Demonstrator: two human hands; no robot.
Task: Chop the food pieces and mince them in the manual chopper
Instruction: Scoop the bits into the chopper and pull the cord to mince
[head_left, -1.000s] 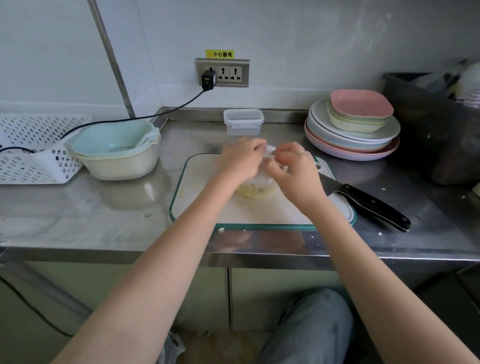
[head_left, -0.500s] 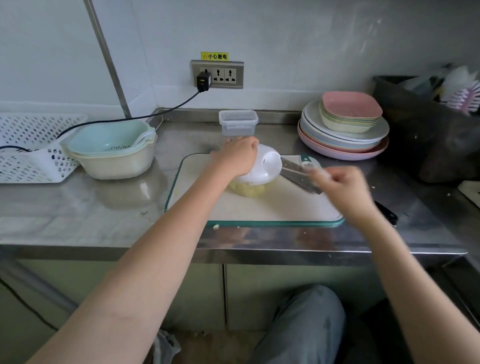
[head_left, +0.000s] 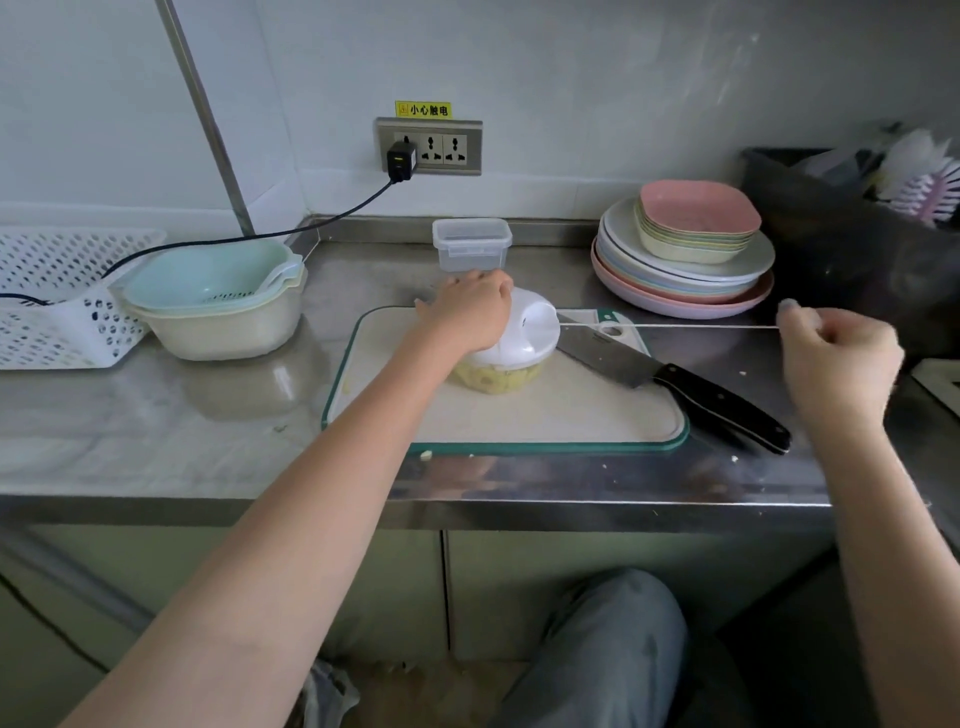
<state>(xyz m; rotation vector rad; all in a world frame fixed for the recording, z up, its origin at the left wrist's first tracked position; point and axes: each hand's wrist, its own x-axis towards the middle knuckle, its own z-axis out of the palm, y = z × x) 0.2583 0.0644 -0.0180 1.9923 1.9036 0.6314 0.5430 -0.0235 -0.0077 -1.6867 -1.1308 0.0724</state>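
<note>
The manual chopper (head_left: 524, 343), a clear bowl with a white domed lid and yellowish food inside, stands on the white cutting board (head_left: 545, 415). My left hand (head_left: 470, 314) grips the lid from above and holds it down. My right hand (head_left: 836, 364) is far to the right with its fingers curled round the end of the pull cord (head_left: 670, 326), which stretches taut from the lid. A black-handled knife (head_left: 675, 379) lies across the board's right edge.
A clear lidded container (head_left: 471, 244) stands behind the chopper. Stacked plates (head_left: 685, 265) sit at the back right beside a dark bin (head_left: 841, 244). Nested colander bowls (head_left: 218, 301) and a white basket (head_left: 57, 296) are at the left. A cable (head_left: 260, 239) runs from the wall socket.
My right hand left the chopper lid and pulled the cord far out to the right. My left hand stayed pressing on the lid.
</note>
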